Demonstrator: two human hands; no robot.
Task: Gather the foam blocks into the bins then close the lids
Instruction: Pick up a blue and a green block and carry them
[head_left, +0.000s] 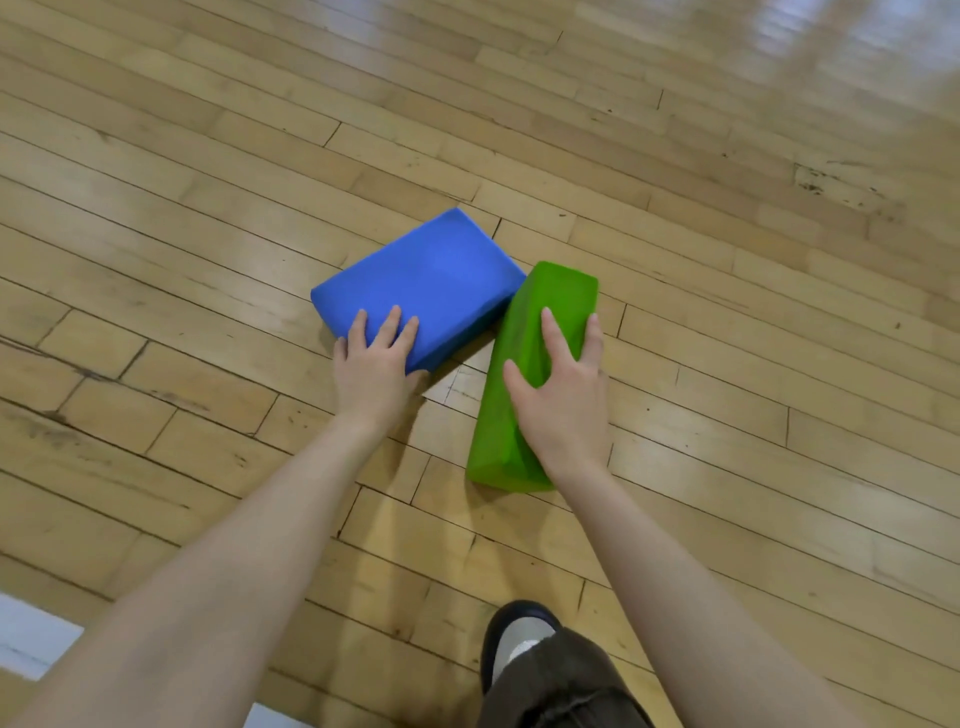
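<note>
Two foam blocks lie on the wooden floor (208, 260) near the centre of the view. The blue block (431, 275) lies flat on its broad face, angled from near left to far right. The green block (535, 364) stands on a narrower face just to its right, its long axis running near to far; its far end touches the blue block's right corner. No bins or lids are in view.

The left hand (371, 364) rests on the near edge of the blue block, fingers laid over the top face and the thumb tucked at the near corner. Whether the thumb has closed under the block cannot be told. The right hand (563, 395) straddles the green block from above, thumb on its left face and fingers curled over the right edge, gripping across its width.

Step in hand, as judged: pick up both blocks.

1. Seat the left thumb fully under the near edge of the blue block before lifting; a flat block offers little purchase from the top alone.
2. Squeeze the foam only enough to hold it. It will compress and may slip if gripped at one corner.
3. Lift the green block straight up so it does not drag against the blue block.
4. Locate the bins before walking.

A dark shoe (519, 639) and trouser leg stand near the bottom edge. No brand, label or writing is legible on either block.
</note>
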